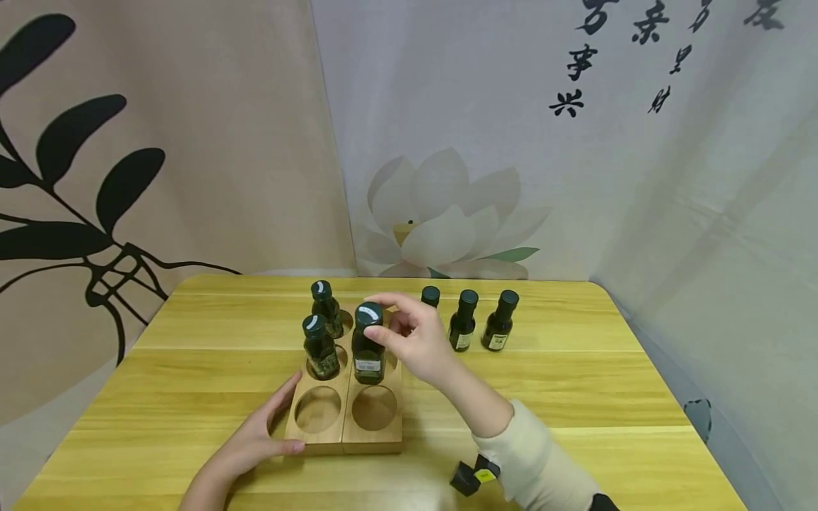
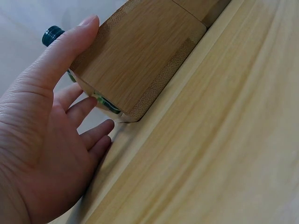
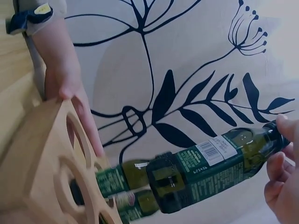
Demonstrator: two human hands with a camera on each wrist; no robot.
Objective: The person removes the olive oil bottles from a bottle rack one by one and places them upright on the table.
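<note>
My right hand (image 1: 415,337) pinches a dark green glass bottle (image 1: 368,358) near its cap. In the right wrist view this bottle (image 3: 201,170) shows a barcode label, its base apart from the wooden rack (image 3: 35,149). The rack (image 1: 324,448) has two rows of round holes; two similar bottles stand in its left row, a nearer one (image 1: 322,353) and a farther one (image 1: 329,314). At the rack's near left corner lies my left hand (image 1: 258,429), thumb touching the front face (image 2: 140,60), fingers loosely extended along the left side.
Right of the rack stand three more dark bottles on the table: one (image 1: 431,295) partly hidden by my right hand, another (image 1: 463,325), and a third (image 1: 500,323). A printed curtain (image 1: 447,128) hangs behind the table (image 1: 575,397).
</note>
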